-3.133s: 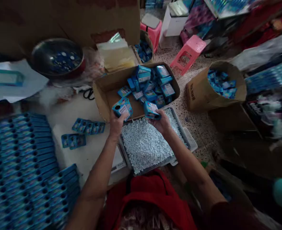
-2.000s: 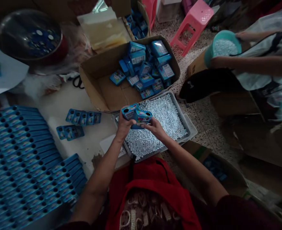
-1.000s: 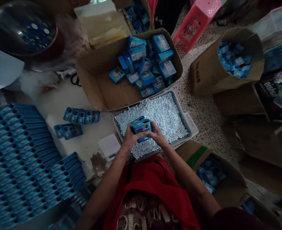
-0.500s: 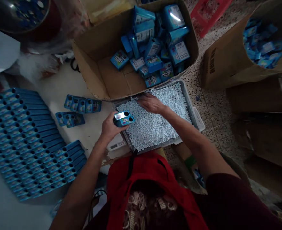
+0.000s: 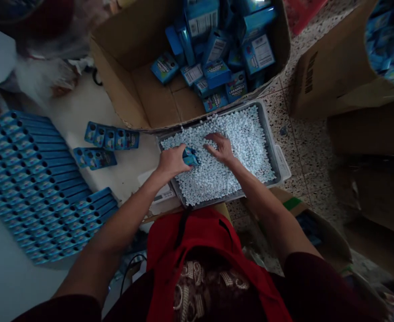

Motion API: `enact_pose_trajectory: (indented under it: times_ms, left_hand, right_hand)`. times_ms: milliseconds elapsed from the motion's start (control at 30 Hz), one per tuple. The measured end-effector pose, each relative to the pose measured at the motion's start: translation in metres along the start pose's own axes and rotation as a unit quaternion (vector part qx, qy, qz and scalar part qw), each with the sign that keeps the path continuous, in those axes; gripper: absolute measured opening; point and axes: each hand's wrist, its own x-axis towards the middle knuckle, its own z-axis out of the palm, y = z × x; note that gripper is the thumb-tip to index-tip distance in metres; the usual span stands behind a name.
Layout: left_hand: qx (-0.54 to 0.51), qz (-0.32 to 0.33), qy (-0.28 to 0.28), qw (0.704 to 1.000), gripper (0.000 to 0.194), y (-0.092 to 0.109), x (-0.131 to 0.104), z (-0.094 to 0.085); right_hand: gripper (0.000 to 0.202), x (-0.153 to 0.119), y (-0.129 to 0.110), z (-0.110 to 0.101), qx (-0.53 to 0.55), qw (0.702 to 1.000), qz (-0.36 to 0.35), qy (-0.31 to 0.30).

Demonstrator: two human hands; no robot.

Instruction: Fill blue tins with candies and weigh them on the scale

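My left hand [image 5: 174, 161] is wrapped round small blue boxes [image 5: 190, 157], which it holds down against the pale candies at the left part of the tray. Small white-blue candies [image 5: 213, 179] fill the grey tray [image 5: 270, 134]. Over the candies, just right of the boxes, my right hand [image 5: 221, 147] has its fingers apart and curved, with nothing visible held between them. The fingertips are at the candy surface. A gap separates the two hands.
Behind the tray stands a cardboard carton [image 5: 157, 100] of blue boxes. Small blue packs [image 5: 111, 137] lie on the table [image 5: 126, 174] at left, beside dense rows of blue boxes [image 5: 49, 179]. A scale [image 5: 163, 195] sits partly under the tray. More cartons [image 5: 331, 62] stand at right.
My left hand has moved right and tipped the boxes down onto the candies. My right hand has drawn back from the carton's edge, its fingers now spread. The view has shifted slightly.
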Motion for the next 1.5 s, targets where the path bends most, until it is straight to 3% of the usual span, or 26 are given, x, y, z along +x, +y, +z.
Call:
enact_pose_trajectory:
  times_ms: [100,167,300,400,567,700,833,1033,1367,1500]
  left_hand:
    - [0.019,0.038,-0.022,0.999,0.063,0.028,0.017,0.003]
    - [0.003,0.063,-0.03,0.998,0.064,0.034,0.023,0.002]
    - [-0.101,0.091,-0.017,0.991,0.072,0.021,0.008,0.0]
    - [-0.219,0.052,0.012,0.974,0.083,0.004,-0.018,0.005]
    - [-0.262,-0.011,0.048,0.964,0.078,-0.01,-0.041,0.017]
    - [-0.249,-0.026,0.06,0.966,0.071,-0.011,-0.042,0.016]
    - [-0.222,-0.026,0.071,0.972,0.075,0.002,-0.044,0.006]
    - [-0.141,0.033,0.064,0.987,0.078,0.024,-0.038,-0.003]
    - [-0.137,0.087,0.087,0.983,0.076,0.012,-0.025,0.005]
    - [-0.111,0.056,0.091,0.988,0.076,0.008,-0.025,-0.005]
  right_hand:
    - [0.047,-0.014,-0.013,0.014,0.136,0.977,0.111,0.117]
    - [0.047,-0.019,-0.023,0.021,0.175,0.963,0.138,0.15]
    - [0.048,-0.025,-0.051,0.025,0.305,0.918,0.187,0.172]
    - [0.043,-0.029,-0.077,0.024,0.426,0.862,0.218,0.17]
    - [0.04,-0.032,-0.11,0.034,0.46,0.84,0.223,0.185]
    - [0.035,-0.034,-0.122,0.047,0.453,0.85,0.204,0.177]
    - [0.024,-0.039,-0.133,0.052,0.445,0.871,0.096,0.186]
    - [0.032,-0.039,-0.142,0.048,0.413,0.883,-0.019,0.22]
    - [0.055,-0.047,-0.127,0.067,0.278,0.938,-0.102,0.18]
    - [0.059,-0.072,-0.104,0.051,0.228,0.956,-0.097,0.156]
